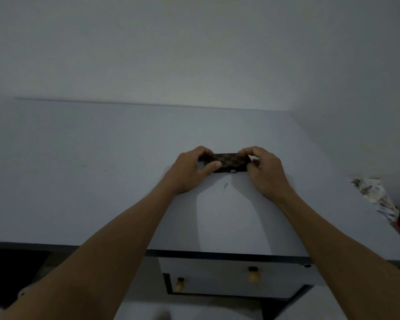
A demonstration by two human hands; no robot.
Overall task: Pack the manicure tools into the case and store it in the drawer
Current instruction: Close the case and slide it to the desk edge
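A small dark case point(226, 160) with a brown checkered cover rests on the pale desk top point(102, 181), near the middle. My left hand point(189, 172) grips its left end, thumb along the front edge. My right hand point(263, 169) grips its right end with the fingers curled over the top. A small metal snap shows on the case's front edge. The case looks closed; no loose tools are visible. Below the desk's front edge sits a drawer point(229, 282) with two round wooden knobs, shut.
A wall stands right behind the desk and along its right side. A patterned cloth point(376, 199) lies off the desk's right edge. The space under the desk on the left is dark.
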